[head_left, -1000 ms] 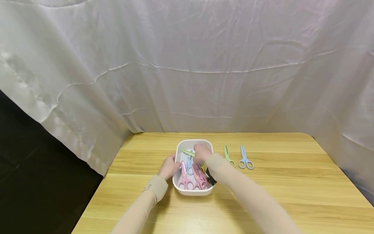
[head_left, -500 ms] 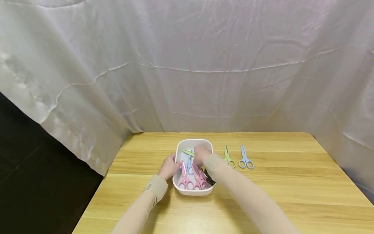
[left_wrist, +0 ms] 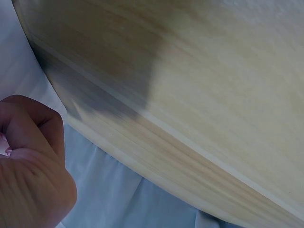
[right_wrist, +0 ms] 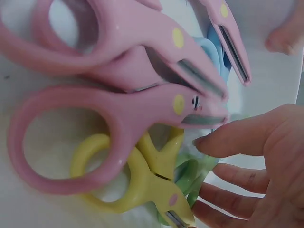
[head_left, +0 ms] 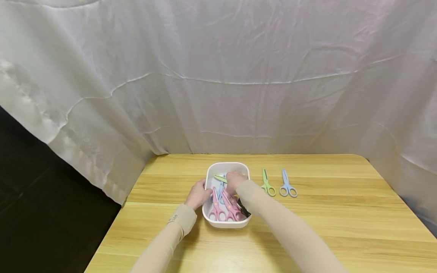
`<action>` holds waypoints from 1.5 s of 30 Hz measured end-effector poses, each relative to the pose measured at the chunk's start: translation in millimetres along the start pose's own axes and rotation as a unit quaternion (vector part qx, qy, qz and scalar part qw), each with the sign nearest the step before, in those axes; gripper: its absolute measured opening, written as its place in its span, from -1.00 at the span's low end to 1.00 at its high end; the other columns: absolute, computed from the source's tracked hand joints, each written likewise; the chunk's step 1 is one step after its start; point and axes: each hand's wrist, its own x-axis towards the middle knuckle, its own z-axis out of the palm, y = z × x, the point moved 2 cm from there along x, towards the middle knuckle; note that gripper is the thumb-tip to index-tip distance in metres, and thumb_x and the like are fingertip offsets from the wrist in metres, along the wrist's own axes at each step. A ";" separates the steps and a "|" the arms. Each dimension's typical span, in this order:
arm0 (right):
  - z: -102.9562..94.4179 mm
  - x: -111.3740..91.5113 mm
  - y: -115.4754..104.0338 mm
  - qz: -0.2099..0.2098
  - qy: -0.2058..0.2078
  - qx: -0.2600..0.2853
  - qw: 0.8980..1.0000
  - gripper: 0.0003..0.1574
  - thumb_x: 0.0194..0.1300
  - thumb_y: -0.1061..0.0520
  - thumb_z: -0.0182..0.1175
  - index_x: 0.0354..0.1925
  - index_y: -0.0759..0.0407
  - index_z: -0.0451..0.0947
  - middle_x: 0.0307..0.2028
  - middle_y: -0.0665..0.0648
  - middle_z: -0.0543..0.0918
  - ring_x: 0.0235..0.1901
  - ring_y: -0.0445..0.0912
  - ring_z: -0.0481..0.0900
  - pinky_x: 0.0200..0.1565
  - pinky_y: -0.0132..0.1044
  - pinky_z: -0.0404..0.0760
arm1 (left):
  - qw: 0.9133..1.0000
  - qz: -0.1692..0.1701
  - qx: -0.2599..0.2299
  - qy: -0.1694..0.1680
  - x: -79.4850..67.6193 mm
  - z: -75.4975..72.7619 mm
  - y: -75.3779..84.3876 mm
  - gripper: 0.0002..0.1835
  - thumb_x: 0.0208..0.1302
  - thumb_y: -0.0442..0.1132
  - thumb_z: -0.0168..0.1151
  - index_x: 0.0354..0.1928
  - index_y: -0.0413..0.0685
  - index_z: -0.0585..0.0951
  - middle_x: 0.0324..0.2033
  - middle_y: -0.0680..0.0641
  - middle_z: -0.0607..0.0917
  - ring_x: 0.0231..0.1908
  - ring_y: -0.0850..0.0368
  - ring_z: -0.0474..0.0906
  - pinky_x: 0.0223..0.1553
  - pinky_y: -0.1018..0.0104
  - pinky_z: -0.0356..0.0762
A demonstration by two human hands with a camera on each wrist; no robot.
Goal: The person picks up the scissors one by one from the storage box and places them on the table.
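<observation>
A white plastic bin (head_left: 228, 225) holds several pairs of scissors. My left hand (head_left: 198, 195) grips its left wall, thumb over the rim and fingers outside; the left wrist view shows that hand (left_wrist: 33, 161) at its edge. Down in the bin is my right hand (head_left: 235, 181), its fingers partly hidden in the head view. The right wrist view shows its thumb by the tip of pink scissors (right_wrist: 118, 109) and its fingers spread at green scissors (right_wrist: 192, 171). Yellow scissors (right_wrist: 173, 194) lie partly under the pink ones. Blue scissors (head_left: 220, 191) lie near the bin's middle.
On the wooden table (head_left: 334, 212), right of the bin, lie light green scissors (head_left: 265, 182) and blue scissors (head_left: 286, 182), blades pointing away. A grey-white curtain (head_left: 232, 113) hangs behind the table. Black cloth (head_left: 51, 212) is at the left.
Inside the bin my right hand has shifted slightly, and the pink scissors near it have moved a little up and left. My left hand and the scissors on the table stay put.
</observation>
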 end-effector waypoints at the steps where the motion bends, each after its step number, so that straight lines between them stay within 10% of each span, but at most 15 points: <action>1: 0.5 0.3 -0.3 0.001 -0.002 -0.002 1.000 -0.59 -0.09 0.22 0.43 -0.18 0.18 0.60 -0.10 0.20 0.67 0.02 0.09 0.56 0.32 0.22 0.44 | 1.000 0.001 -0.001 -0.001 -0.1 0.1 -0.1 -0.50 0.33 -0.30 0.16 0.30 -0.26 0.48 0.12 -0.34 0.65 0.05 -0.18 0.65 -0.01 0.06 0.74; 30: 7.8 1.2 -0.9 0.009 -0.047 0.014 0.999 -0.77 0.03 0.23 0.37 -0.29 0.12 0.58 -0.17 0.14 0.72 -0.08 0.08 0.64 0.43 0.35 0.14 | 1.000 -0.001 -0.009 -0.009 -1.1 -0.7 -1.7 -0.42 0.31 -0.31 0.13 0.38 -0.28 0.41 0.21 -0.39 0.59 0.06 -0.21 0.66 -0.08 0.10 0.77; 45: 7.4 -1.6 1.8 -0.006 -0.059 0.041 0.997 -0.66 0.08 0.12 0.41 -0.18 0.19 0.57 -0.25 0.12 0.66 -0.22 0.01 0.59 0.19 0.00 0.58 | 1.000 -0.010 -0.008 -0.006 -2.0 -1.1 -0.7 -0.44 0.31 -0.30 0.14 0.36 -0.26 0.42 0.19 -0.39 0.60 0.05 -0.22 0.66 -0.10 0.08 0.77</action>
